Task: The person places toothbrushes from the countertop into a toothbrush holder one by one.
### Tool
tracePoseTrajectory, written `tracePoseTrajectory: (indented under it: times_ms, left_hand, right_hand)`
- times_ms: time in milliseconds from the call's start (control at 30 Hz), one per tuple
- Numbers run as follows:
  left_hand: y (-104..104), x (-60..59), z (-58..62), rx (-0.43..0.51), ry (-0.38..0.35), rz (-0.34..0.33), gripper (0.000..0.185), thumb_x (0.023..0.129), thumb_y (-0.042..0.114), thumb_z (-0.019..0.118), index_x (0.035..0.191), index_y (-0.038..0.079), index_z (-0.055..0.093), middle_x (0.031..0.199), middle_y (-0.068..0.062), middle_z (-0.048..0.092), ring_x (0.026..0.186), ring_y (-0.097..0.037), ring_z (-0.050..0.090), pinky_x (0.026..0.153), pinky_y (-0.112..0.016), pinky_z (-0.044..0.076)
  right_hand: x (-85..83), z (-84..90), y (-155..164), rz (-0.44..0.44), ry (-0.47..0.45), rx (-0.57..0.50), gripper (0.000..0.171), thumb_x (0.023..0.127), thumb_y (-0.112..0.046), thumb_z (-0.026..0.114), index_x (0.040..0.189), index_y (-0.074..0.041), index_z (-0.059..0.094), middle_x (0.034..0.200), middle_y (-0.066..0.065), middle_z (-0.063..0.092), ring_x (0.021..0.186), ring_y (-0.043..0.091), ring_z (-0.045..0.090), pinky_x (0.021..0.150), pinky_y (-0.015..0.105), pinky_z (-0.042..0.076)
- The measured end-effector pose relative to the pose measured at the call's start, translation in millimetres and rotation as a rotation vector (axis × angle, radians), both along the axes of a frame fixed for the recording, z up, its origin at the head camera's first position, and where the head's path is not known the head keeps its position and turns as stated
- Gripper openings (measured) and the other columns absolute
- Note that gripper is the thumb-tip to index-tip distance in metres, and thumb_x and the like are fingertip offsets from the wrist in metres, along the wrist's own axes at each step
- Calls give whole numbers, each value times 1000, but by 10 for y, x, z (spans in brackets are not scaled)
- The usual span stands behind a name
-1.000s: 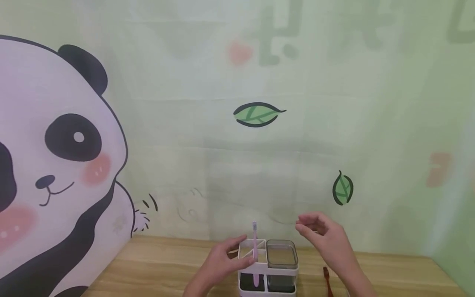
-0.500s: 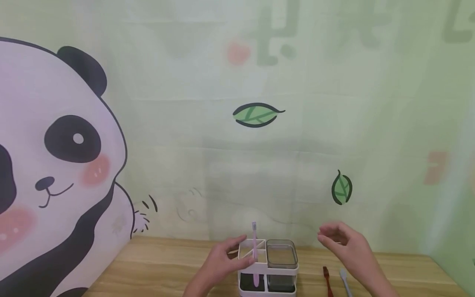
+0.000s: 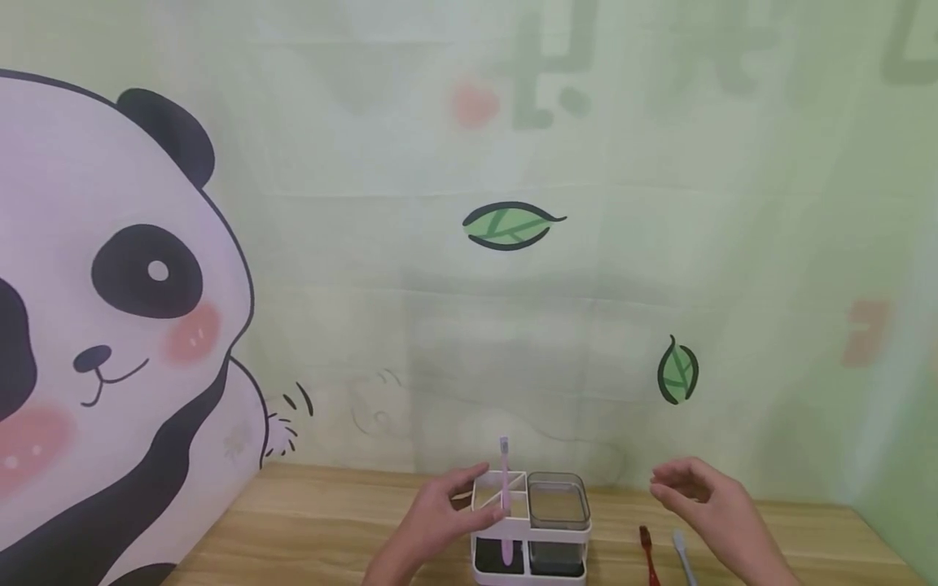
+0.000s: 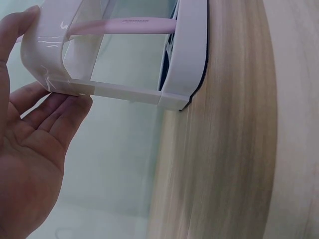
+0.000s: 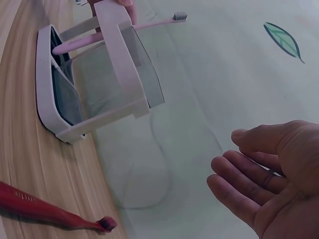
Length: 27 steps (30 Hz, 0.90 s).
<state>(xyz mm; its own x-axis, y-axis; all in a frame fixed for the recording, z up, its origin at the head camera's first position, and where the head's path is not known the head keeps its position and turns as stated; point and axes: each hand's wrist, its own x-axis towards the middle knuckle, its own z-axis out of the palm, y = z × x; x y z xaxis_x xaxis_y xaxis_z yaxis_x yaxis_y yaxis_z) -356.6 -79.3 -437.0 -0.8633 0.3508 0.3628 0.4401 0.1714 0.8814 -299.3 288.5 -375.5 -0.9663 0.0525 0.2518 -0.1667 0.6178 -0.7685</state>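
Note:
A white toothbrush holder (image 3: 533, 533) stands on the wooden table, with a clear grey-rimmed cup (image 3: 558, 505) in its right side. A pink toothbrush (image 3: 505, 480) stands upright in the left part, bristles up. My left hand (image 3: 440, 513) grips the holder's upper left rim, thumb across the front and fingers at the side, as the left wrist view shows too. To the right, my right hand (image 3: 707, 505) hangs in the air with loosely bent fingers and nothing in them. Below it lie a red toothbrush (image 3: 649, 555) and a light blue toothbrush (image 3: 685, 557).
The wooden table (image 3: 308, 521) runs back to a pale green cloth backdrop (image 3: 352, 244). A large panda (image 3: 132, 325) and green leaves are printed on it. The lower ends of the two lying toothbrushes are cut off by the head view's bottom edge.
My right hand has moved right and down, away from the holder, uncovering the light blue toothbrush. My left hand, the holder and the pink toothbrush have stayed in place.

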Motion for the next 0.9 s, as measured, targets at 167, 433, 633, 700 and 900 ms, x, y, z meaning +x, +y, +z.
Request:
tracePoseTrajectory:
  times_ms: [167,433,633,700,900]
  left_hand:
    - [4,13,20,-10,8,0,69,91,26,86,148,-2,59,149,-27,56,128,-46,62,103,-51,55]
    - [1,17,21,-13,10,2,69,91,26,86,148,-2,59,149,-27,57,128,-45,62,104,-51,55]
    - [-4,-3,9,-16,4,6,69,91,27,86,148,-2,59,149,-26,57,127,-44,62,103,-49,56]
    - [-5,-2,11,-16,1,4,69,91,27,86,148,-2,59,149,-26,57,127,-44,62,103,-50,56]
    - [-9,5,14,-26,-7,5,69,92,28,86,148,-1,59,148,-27,57,127,-46,62,103,-52,56]
  right_hand:
    - [-21,-31,86,12,-14,6,36,101,-31,76,122,-3,71,114,6,76,104,23,71,83,32,59]
    - [-82,-72,231,24,-77,7,36,100,-31,77,119,-1,71,109,5,76,103,26,71,83,40,61]
    - [-125,-112,301,37,-107,2,33,101,-29,77,117,0,72,109,5,75,104,27,70,84,44,62]
    - [-130,-131,324,43,-105,6,32,101,-28,76,116,0,72,108,5,75,104,28,70,84,44,62]
    - [-136,-200,396,57,-123,17,30,100,-26,77,115,-1,72,106,4,75,101,24,70,83,41,61]
